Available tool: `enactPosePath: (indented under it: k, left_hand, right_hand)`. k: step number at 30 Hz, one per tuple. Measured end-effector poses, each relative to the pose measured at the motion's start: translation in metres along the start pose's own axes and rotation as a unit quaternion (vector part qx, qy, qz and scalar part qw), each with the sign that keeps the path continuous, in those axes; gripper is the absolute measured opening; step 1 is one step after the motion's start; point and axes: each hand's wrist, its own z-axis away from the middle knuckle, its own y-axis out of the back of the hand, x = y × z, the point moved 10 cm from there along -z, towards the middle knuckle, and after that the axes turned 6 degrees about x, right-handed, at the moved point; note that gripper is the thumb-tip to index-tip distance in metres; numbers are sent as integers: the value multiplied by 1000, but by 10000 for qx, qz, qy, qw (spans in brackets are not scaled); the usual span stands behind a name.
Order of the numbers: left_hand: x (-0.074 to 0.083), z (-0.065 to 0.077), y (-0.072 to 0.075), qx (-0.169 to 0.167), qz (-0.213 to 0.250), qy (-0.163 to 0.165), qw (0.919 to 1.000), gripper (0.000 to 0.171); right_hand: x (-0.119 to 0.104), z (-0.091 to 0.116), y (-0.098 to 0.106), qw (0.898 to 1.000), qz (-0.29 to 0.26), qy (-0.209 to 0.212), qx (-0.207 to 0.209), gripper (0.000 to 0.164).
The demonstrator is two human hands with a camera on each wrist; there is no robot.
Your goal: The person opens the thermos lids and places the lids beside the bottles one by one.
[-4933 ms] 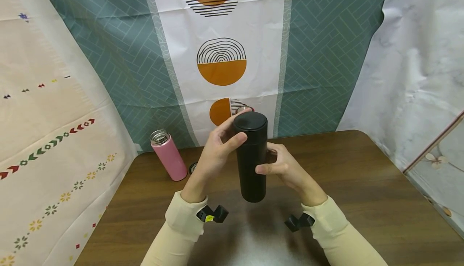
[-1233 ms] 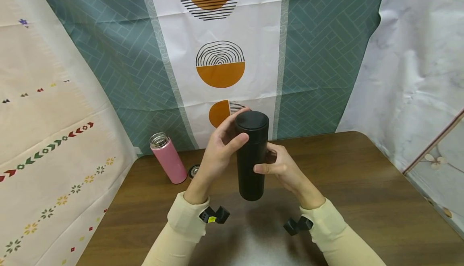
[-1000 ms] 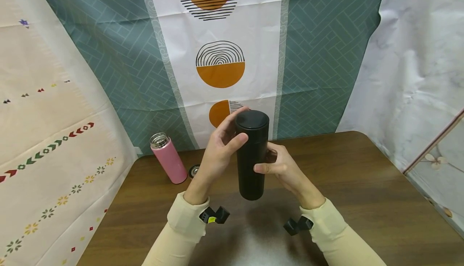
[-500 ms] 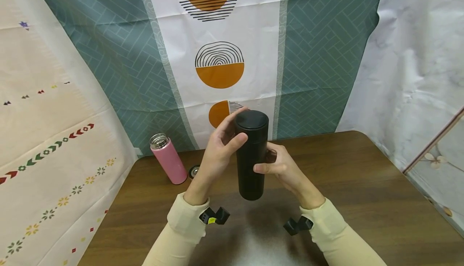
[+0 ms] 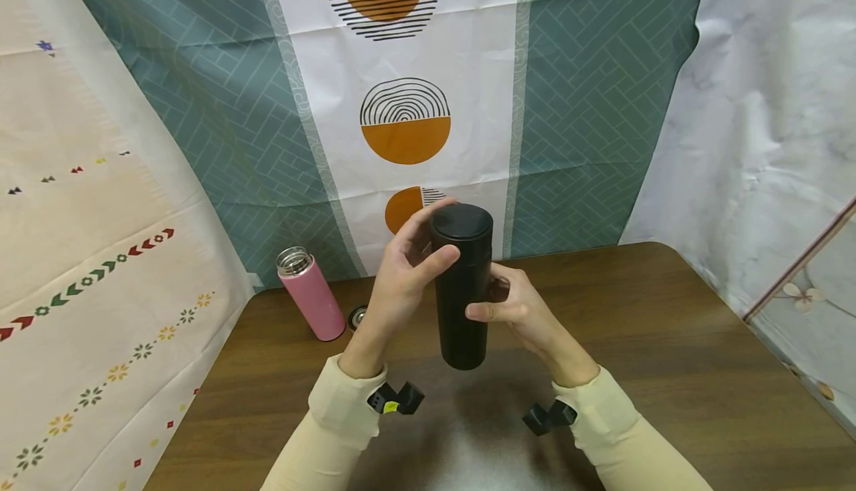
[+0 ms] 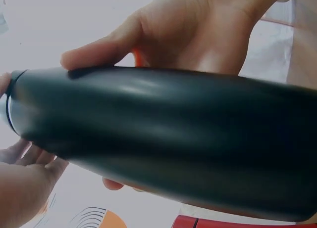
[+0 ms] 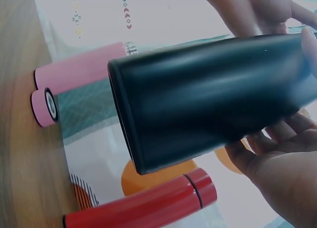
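Surface (image 5: 642,342), far edge: one pink flask (image 5: 314,301), one cap (image 7: 39,109), one red flask (image 7: 148,207). One black flask (image 5: 461,339) is gripped by the fingers (image 7: 241,157) of left hand (image 5: 399,275) and right hand (image 5: 528,316).

Capped black cylindrical bottle (image 5: 461,283), nearly upright, held in midair

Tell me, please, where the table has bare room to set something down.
Right of the right hand, the table is bare to its edge; so is its left front, between left sleeve and left cloth. Crowded: the back, left to middle, with pink bottle, its lid and red bottle. The black bottle is held over the middle.
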Motion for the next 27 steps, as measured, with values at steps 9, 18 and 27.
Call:
enactPosePath:
  k: [9, 18, 27]
  left_hand:
    - [-1, 0, 1, 21, -67, -7, 10000, 94]
    - [-2, 0, -3, -193, 15, 32, 9998, 92]
    - [0, -2, 2, 297, 15, -81, 9995, 95]
  right_hand:
    - [-1, 0, 0, 10000, 48, 24, 43, 49]
    - [1, 0, -1, 10000, 40, 12, 38, 49]
    - [-3, -1, 4, 9952, 800, 228, 507, 54]
